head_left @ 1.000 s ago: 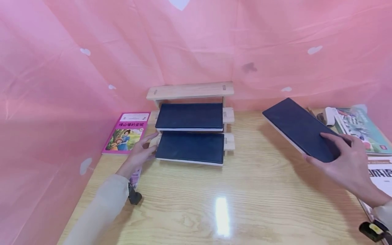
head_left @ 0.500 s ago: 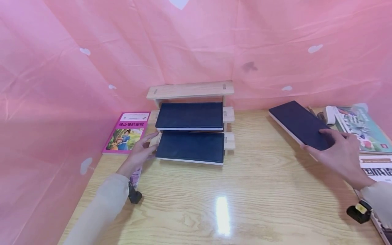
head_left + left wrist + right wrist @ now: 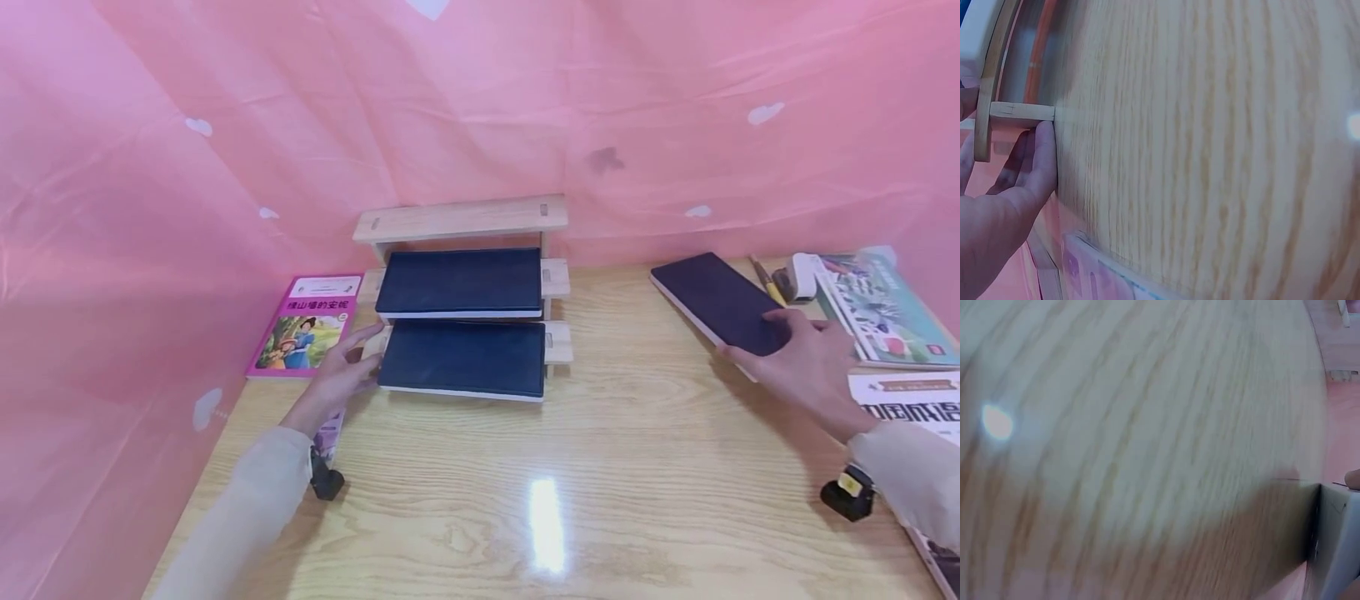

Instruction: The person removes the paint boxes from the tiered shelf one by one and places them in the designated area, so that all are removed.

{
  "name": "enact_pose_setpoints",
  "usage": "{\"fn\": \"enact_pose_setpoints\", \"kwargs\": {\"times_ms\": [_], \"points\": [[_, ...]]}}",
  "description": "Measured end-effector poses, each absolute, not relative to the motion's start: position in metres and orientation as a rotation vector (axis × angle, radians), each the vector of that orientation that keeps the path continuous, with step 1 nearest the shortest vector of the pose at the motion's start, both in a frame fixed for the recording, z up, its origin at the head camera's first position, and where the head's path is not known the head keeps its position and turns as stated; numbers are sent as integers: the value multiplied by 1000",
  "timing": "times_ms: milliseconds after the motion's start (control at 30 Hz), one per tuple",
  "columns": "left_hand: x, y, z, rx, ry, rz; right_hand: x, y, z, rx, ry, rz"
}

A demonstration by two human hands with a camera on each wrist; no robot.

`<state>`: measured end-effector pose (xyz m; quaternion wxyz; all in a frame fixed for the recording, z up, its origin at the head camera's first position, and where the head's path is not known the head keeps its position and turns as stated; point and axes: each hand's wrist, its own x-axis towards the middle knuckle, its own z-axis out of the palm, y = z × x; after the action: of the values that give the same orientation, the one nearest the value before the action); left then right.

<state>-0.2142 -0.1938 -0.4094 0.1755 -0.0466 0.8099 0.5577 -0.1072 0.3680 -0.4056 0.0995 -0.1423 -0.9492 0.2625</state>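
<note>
At the right, my right hand (image 3: 808, 367) grips the near end of a dark blue notebook (image 3: 722, 298), thumb along one long edge and fingers over the cover. Its pale page edge (image 3: 1338, 540) shows in the right wrist view, low over the table. My left hand (image 3: 336, 382) holds the left end of a wooden tiered rack (image 3: 465, 220); in the left wrist view, the fingers reach under the rack's shelf end (image 3: 984, 125) beside a short support. Two similar dark blue notebooks lie on the rack, one on the middle tier (image 3: 459, 283), another on the lower tier (image 3: 462, 358).
Left of the rack lies a pink storybook (image 3: 303, 333), with another purple item partly under the left wrist. Beyond the right hand are a green picture book (image 3: 885, 308), a white stapler-like object (image 3: 804, 277), a pen (image 3: 768, 282) and a white book (image 3: 911, 400). Pink cloth hangs behind.
My right hand has lowered the notebook toward the table, moving slightly left and away from me. My left hand stays at the rack, and the rack's notebooks keep their places.
</note>
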Motion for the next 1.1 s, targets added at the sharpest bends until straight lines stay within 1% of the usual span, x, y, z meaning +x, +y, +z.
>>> {"fn": "enact_pose_setpoints", "kwargs": {"times_ms": [267,500,1100], "points": [[-212,-194,-405,-148,2298,1580,-106,367,-408,-385,-2892,657],[-213,-198,-410,-152,2273,1590,-112,367,-407,-341,-2937,552],[-214,-195,-408,-131,2277,1597,-109,364,-406,-349,-3067,402]]}}
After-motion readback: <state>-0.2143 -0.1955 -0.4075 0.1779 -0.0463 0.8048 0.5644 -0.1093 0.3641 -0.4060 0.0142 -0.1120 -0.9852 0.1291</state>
